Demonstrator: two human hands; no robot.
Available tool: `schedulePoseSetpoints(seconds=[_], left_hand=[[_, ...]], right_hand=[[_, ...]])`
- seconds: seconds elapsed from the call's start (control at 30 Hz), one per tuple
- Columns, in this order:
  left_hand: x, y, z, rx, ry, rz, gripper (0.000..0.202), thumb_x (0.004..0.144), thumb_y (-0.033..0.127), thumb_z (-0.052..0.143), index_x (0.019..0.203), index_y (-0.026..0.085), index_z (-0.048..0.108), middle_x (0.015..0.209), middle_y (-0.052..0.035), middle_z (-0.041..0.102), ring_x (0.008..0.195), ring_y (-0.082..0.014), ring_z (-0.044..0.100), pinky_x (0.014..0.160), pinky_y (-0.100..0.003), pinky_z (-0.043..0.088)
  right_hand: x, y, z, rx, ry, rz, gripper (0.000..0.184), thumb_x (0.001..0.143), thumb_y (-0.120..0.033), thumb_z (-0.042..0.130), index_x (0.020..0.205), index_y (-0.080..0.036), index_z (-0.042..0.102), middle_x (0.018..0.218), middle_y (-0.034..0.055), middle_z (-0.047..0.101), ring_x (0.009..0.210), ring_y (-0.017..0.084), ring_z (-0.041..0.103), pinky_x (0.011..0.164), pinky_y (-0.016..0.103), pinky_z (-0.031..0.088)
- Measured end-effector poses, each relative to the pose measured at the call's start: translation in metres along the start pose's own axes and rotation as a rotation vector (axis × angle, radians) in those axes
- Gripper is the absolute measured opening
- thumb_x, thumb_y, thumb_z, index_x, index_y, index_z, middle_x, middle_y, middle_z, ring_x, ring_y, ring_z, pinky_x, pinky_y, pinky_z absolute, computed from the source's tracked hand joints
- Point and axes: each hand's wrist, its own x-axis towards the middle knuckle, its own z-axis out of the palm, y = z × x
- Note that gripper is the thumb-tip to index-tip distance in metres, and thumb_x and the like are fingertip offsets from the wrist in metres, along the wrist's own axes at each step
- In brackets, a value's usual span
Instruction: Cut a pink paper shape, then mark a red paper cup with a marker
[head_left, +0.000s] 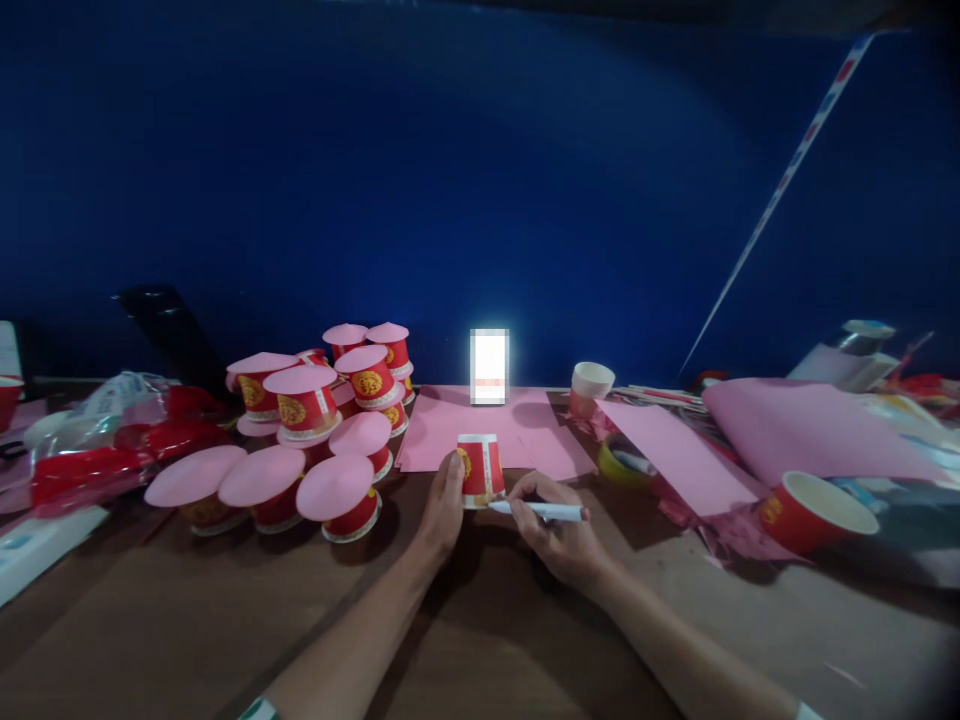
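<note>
A red paper cup with a gold emblem and a white strip stands upside down in front of me. My left hand is wrapped round its left side, thumb toward me. In my right hand is a white marker pen, held in a writing grip. Its tip points left at the lower edge of the cup, close to or touching it; I cannot tell which. Behind the cup lie pink paper sheets on the brown table.
Several upturned red cups with pink cone tops crowd the left, some stacked. Farther left lies red plastic packaging. On the right are a roll of yellow tape, loose pink paper, a red cup and stacked cups. A bright screen stands at the back.
</note>
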Motion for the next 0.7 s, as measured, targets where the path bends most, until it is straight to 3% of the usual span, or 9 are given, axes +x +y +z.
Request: schedulePoseSetpoints(seconds=[0.7], left_hand=[[-0.0007, 0.0034, 0.0009, 0.021, 0.025, -0.020, 0.042, 0.078, 0.056, 0.045, 0.082, 0.016, 0.058, 0.075, -0.0022, 0.061, 0.066, -0.0157, 0.054, 0.064, -0.028, 0.043]], right_hand=[[-0.0007, 0.0004, 0.0003, -0.037, 0.043, -0.032, 0.010, 0.081, -0.023, 0.050, 0.075, -0.018, 0.057, 0.065, 0.0000, 0.057, 0.055, 0.011, 0.049, 0.051, 0.022, 0.038]])
